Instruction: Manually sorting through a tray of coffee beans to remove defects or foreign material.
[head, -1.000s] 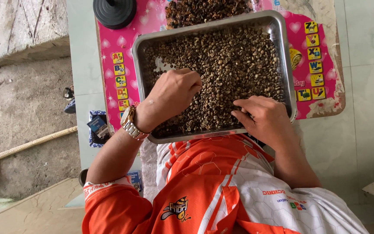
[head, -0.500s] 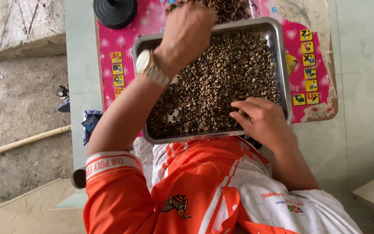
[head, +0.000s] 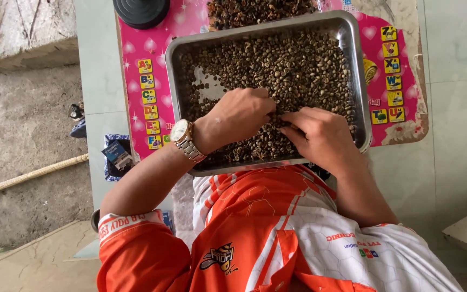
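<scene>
Beans point(head: 298, 65): small, oval, brown-tan, spread in steel tray point(head: 359, 81) on pink mat point(head: 141, 48). Left hand point(head: 241, 116) and right hand point(head: 322, 135): fingertips pinched among beans, near tray front.

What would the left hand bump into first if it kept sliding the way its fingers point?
Probably the right hand: the left hand points across the beans toward it, fingertips nearly meeting. Whether they already touch is unclear.

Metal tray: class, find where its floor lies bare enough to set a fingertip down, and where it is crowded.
One bare patch in the metal tray shows near its left wall, just beyond the left hand. Elsewhere beans cover the floor, densest around the right hand, fingertips meeting the left's.
</scene>
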